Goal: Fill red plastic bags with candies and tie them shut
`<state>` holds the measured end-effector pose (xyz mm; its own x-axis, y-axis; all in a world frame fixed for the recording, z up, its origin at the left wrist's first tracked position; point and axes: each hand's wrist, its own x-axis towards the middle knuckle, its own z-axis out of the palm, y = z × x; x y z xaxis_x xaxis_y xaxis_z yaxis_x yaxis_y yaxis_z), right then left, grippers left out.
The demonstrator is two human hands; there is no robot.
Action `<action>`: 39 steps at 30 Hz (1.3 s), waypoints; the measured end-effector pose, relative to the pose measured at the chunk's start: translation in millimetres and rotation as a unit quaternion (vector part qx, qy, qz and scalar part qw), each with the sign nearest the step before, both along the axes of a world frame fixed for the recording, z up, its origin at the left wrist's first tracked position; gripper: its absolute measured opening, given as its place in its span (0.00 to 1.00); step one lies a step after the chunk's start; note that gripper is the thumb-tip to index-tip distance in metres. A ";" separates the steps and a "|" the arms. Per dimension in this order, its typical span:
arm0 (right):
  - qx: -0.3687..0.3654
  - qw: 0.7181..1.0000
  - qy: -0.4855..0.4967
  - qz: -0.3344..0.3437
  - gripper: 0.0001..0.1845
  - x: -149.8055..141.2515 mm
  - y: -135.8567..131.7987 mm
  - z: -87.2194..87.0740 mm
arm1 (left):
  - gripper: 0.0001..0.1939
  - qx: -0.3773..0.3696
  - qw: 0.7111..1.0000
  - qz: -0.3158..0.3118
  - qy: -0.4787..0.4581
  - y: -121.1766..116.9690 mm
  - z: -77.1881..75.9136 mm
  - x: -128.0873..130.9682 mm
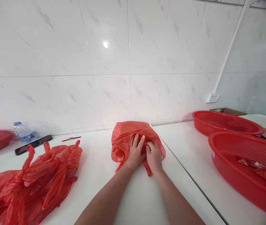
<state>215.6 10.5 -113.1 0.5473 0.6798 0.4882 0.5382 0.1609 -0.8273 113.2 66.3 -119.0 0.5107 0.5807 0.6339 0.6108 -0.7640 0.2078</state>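
A red plastic bag (pixel 134 127) lies against the wall in the middle of the white table, its loops hanging toward me. On its front, my left hand (pixel 135 154) rests with the fingers stretched out and apart, pressing into the folds. Close beside it, my right hand (pixel 155 156) has its fingers curled into the plastic and pinches the bag. What is inside the bag is hidden.
Several knotted red bags (pixel 34 178) are piled at the left, with a black phone (pixel 33 145), a water bottle (pixel 23 132) and a thin red strip (pixel 71 138) behind. At the right stand two red baskets (pixel 227 118), the nearer holding small packets (pixel 250 162).
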 end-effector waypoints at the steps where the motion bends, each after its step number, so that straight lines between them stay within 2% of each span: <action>1: 0.005 1.000 0.007 0.020 0.12 -2.3 -1.9 0.5 | 0.34 0.003 1.000 0.005 -0.003 2.9 0.5 3.4; 5: 0.014 0.991 0.069 0.111 0.09 -9.8 -14.3 1.4 | 0.35 -0.008 1.000 0.021 -0.017 14.0 1.1 5.8; 9: 0.031 0.967 0.200 0.158 0.11 -2.7 -22.5 3.2 | 0.38 -0.018 0.999 0.023 -0.029 21.0 0.3 0.9; 14: 0.090 0.889 0.404 0.196 0.15 18.5 -21.4 8.2 | 0.42 -0.024 0.999 -0.015 -0.026 19.8 -0.2 3.9; 19: 0.095 0.817 0.517 0.238 0.12 29.0 -24.8 14.3 | 0.39 -0.038 0.997 -0.055 -0.047 16.5 -1.2 5.9; 22: 0.119 0.793 0.551 0.232 0.10 37.9 -27.7 17.2 | 0.35 -0.051 0.994 -0.064 -0.079 17.1 -2.0 1.8; 25: 0.156 0.781 0.567 0.209 0.10 44.7 -29.7 19.1 | 0.33 -0.076 0.988 -0.074 -0.116 16.6 -2.4 -2.5; 27: 0.162 0.805 0.536 0.199 0.14 42.9 -30.4 19.8 | 0.29 -0.104 0.982 -0.086 -0.134 14.6 -2.3 -3.8; 29: 0.141 0.868 0.438 0.184 0.21 36.6 -30.1 19.0 | 0.20 -0.139 0.974 -0.103 -0.145 11.7 -2.1 -3.8; 31: 0.093 0.945 0.278 0.143 0.28 30.2 -28.2 15.4 | 0.11 -0.176 0.965 -0.124 -0.150 8.6 -1.5 -3.0; 33: 0.044 0.988 0.122 0.088 0.31 28.2 -24.6 8.7 | 0.16 -0.207 0.955 -0.143 -0.156 6.3 -0.7 -2.6; 35: -0.003 0.998 0.037 0.042 0.30 31.9 -20.0 0.0 | 0.18 -0.226 0.949 -0.144 -0.167 5.7 -0.5 -3.2; 39: -0.057 0.998 0.041 -0.003 0.27 44.2 -13.2 -14.3 | 0.12 -0.233 0.949 -0.080 -0.197 10.0 -5.5 -7.3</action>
<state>259.7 -2.7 -127.4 0.5868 0.7241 0.3625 0.4694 0.0606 -0.8809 105.8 76.3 -124.4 0.3922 0.7800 0.4876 0.3000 -0.6096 0.7337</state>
